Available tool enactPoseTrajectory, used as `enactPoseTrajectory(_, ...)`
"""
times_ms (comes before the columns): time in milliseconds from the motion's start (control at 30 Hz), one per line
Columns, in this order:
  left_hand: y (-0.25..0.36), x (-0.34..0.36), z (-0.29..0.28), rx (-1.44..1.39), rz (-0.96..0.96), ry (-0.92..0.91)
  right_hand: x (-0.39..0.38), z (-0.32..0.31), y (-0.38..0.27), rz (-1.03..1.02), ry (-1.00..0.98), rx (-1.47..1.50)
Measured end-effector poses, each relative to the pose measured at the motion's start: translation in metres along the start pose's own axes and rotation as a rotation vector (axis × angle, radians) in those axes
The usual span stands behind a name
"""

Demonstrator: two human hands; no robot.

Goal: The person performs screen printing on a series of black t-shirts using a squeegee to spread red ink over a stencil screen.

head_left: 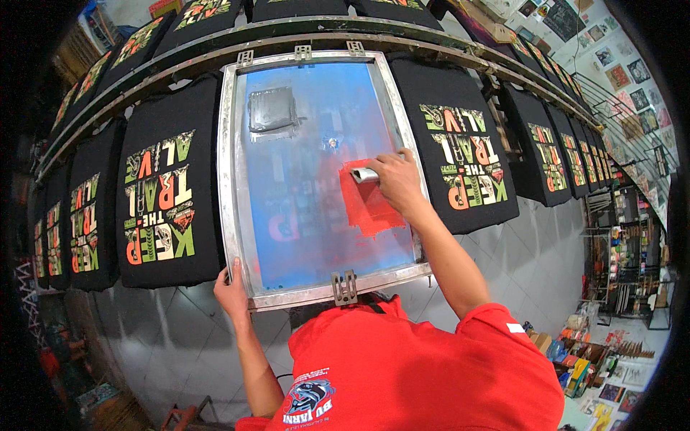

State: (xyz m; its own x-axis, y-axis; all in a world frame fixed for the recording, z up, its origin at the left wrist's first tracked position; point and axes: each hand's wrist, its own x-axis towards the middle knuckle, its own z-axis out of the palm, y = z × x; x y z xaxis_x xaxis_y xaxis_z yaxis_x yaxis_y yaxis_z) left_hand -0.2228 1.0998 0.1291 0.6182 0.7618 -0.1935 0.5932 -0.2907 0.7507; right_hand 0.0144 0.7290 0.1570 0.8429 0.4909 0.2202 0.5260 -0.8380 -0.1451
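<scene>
In front of me lies a screen printing frame point(228, 154) with silver metal edges and a blue mesh point(302, 194). My right hand point(397, 181) is closed around a squeegee point(365, 174) with a metal-coloured handle, over the right part of the mesh. Red ink point(364, 208) covers a patch beneath and beside it. At the frame's near left corner, my left hand point(231, 289) grips the metal edge, thumb up along its side. A dark grey rectangle point(272, 110) sits at the mesh's far left. Faint lettering shows through the mesh.
Black printed shirts on boards flank the frame, one at left point(159, 172) and one at right point(460, 144), with several more beyond. A metal rail point(194, 61) runs behind. Metal clips point(344, 287) sit on the frame's edges. Shelves point(625, 251) with supplies stand at far right.
</scene>
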Motion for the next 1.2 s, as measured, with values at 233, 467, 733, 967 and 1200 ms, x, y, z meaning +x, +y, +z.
enactPoseTrajectory(233,-0.005,-0.003,-0.005,0.022,0.028,0.018,-0.093,0.014,-0.042,0.004,0.081,0.054)
enactPoseTrajectory(467,0.004,-0.007,-0.005,-0.014,0.005,0.006,-0.077,-0.019,-0.03,0.028,-0.043,0.073)
enactPoseTrajectory(733,0.009,-0.005,-0.003,0.009,0.001,-0.002,0.011,0.008,0.004,0.013,-0.052,0.077)
enactPoseTrajectory(967,0.019,-0.012,-0.006,0.035,-0.024,0.002,-0.077,-0.005,-0.034,0.033,-0.01,0.157)
enactPoseTrajectory(1200,0.01,-0.008,-0.005,-0.004,-0.046,-0.003,-0.082,-0.053,-0.027,0.082,-0.105,0.311)
